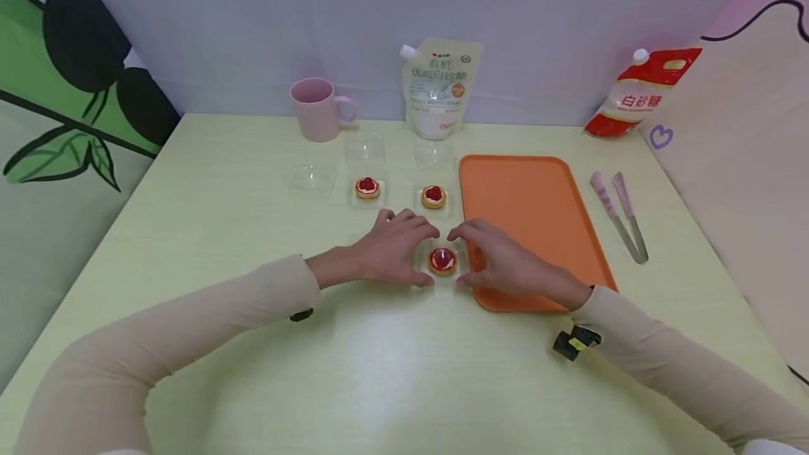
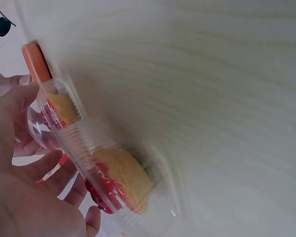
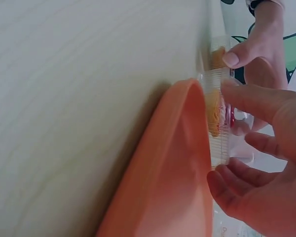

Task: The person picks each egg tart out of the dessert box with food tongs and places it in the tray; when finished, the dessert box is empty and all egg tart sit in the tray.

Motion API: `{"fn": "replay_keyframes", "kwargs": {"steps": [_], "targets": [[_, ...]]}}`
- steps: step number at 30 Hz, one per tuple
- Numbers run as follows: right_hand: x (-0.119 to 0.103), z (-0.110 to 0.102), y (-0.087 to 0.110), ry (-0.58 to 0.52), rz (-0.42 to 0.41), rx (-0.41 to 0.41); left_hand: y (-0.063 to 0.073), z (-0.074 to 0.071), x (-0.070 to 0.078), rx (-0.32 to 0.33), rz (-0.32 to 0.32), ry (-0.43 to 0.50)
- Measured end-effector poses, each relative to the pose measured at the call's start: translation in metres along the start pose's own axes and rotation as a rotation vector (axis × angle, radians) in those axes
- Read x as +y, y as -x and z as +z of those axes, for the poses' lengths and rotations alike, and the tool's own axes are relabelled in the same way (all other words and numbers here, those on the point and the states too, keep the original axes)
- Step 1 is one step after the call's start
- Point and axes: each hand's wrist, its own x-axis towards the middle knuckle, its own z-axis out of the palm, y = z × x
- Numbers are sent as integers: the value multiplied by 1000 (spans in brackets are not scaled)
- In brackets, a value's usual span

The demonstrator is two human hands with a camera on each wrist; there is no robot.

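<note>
A small fruit tart [image 1: 442,260] with red topping sits in a see-through plastic box [image 1: 461,253], and a see-through dome [image 2: 38,129] stands over it in the left wrist view. My left hand [image 1: 398,248] curves round the box's left side, fingertips at the far corner and thumb at the near one. From the right, my right hand [image 1: 502,258] mirrors it, with the thumb [image 3: 237,96] right at the box's edge. Two more tarts, one to the left [image 1: 367,188] and one to the right [image 1: 433,196], lie behind the hands in shallow plastic boxes.
An orange tray [image 1: 531,209] lies under and behind the right hand. Pink-handled tongs [image 1: 622,216] rest right of it. Behind the tarts are see-through plastic covers [image 1: 314,178], a pink mug [image 1: 318,111], a pale sugar pouch [image 1: 439,90] and a red-and-white pouch [image 1: 638,97].
</note>
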Motion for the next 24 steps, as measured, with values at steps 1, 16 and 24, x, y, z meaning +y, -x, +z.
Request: {"fn": "replay_keyframes", "kwargs": {"steps": [1,16,24], "targets": [[0,1,0,5,-3,8,0,0,0,8,-3,6],[-1,7,2,96,-20,60,3,15,12,81,-28,-236],[-2,8,0,243,-95,40,2,19,12,140,-38,-250]]}}
